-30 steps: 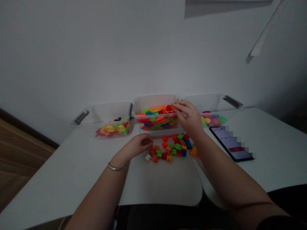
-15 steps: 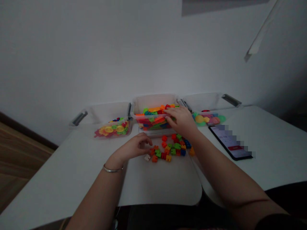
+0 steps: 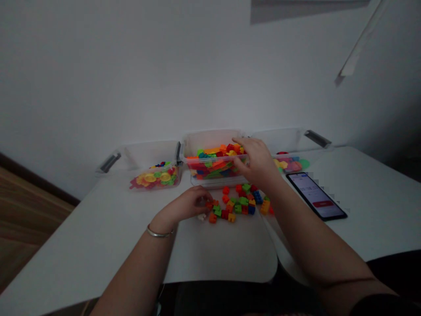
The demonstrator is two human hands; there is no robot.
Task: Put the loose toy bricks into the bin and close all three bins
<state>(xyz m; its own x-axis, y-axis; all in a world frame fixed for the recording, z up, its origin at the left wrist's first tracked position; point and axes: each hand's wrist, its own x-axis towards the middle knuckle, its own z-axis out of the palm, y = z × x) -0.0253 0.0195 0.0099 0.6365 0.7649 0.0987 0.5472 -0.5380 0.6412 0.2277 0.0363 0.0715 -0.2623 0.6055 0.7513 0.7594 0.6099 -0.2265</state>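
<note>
My left hand (image 3: 190, 202) is low at the left end of a loose pile of small building blocks (image 3: 243, 201) in red, orange, green, yellow and blue. Its thumb and bent fingers close on an orange building block (image 3: 209, 205), partly hidden by the fingertips. A whitish block (image 3: 201, 217) lies just under that hand. At the right front rim of the middle clear bin (image 3: 213, 135), my right hand (image 3: 258, 160) hovers with fingers and thumb spread and nothing between them. Mixed colored blocks (image 3: 215, 164) fill the lower part of this bin.
A clear bin (image 3: 144, 151) with yellow, green and red pieces stands left. Another clear bin (image 3: 283, 138) stands right, partly behind my right hand. A lit phone (image 3: 315, 195) lies on the white table (image 3: 368, 197). The wall is behind the bins.
My right hand has shifted right and its fingers have spread, uncovering more blocks in the middle bin. My left hand has moved slightly right, its fingers closing at the orange block.
</note>
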